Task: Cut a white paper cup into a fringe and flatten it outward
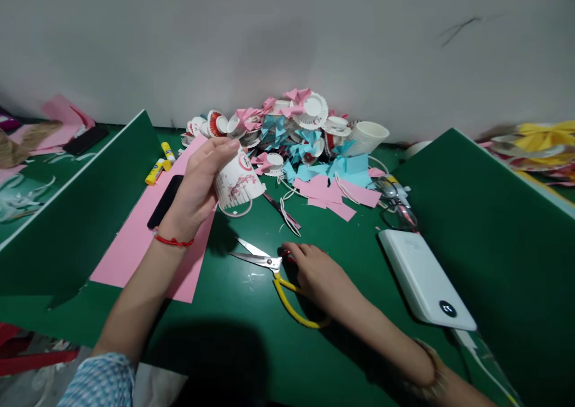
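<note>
My left hand (197, 182) is raised above the green table (251, 359) and grips a white paper cup (238, 179) with a pink blossom print and a fringed, cut rim, held upside down. My right hand (317, 272) lies low on the table, fingers resting on the yellow handles of a pair of scissors (269, 269). The scissor blades are slightly apart and point left. Whether the fingers are through the handles is hidden.
A pink paper sheet (139, 239) with a black phone (165, 201) on it lies at left, beside yellow glue sticks (160, 164). A heap of cut cups and pink and blue paper (296, 137) fills the back. A white power bank (424, 281) and glasses (398, 206) lie right. Green dividers flank both sides.
</note>
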`<state>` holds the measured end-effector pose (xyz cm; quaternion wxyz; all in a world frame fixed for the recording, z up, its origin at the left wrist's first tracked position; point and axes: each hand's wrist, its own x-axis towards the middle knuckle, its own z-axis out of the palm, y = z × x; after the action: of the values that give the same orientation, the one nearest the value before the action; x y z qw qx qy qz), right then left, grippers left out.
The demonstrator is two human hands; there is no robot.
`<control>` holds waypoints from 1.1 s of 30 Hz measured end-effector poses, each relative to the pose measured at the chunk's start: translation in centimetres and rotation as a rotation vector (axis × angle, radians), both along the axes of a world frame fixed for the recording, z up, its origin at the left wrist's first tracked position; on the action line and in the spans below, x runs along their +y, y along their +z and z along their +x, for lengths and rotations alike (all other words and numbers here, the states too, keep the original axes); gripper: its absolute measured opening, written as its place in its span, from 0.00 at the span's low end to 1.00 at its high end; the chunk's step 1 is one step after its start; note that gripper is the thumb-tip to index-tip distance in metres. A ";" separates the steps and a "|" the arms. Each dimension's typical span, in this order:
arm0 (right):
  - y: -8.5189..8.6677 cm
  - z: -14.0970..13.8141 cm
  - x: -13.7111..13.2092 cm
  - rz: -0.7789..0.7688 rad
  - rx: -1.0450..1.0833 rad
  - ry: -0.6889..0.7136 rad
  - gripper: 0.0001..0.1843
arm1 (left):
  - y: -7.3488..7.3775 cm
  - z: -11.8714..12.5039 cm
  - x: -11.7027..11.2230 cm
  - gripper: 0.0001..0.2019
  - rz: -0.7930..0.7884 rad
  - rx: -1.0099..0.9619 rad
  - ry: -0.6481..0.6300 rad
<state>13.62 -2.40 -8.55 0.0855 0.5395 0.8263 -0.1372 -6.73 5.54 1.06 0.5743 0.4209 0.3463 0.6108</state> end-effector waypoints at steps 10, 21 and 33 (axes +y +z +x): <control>-1.6 1.6 -3.2 0.037 0.338 0.071 0.38 | -0.7 0.1 0.4 0.08 -0.022 0.056 -0.021; 1.7 2.9 0.7 -0.173 0.955 -0.071 0.10 | 0.2 0.0 0.2 0.09 0.199 0.042 0.076; 4.4 -1.4 2.0 -0.179 1.146 0.096 0.17 | 0.2 0.0 0.2 0.12 0.233 0.047 0.109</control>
<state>12.25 -0.42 -4.11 -0.3241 0.3319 0.7493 -0.4726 -6.74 5.75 1.24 0.4793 0.4795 0.3085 0.6672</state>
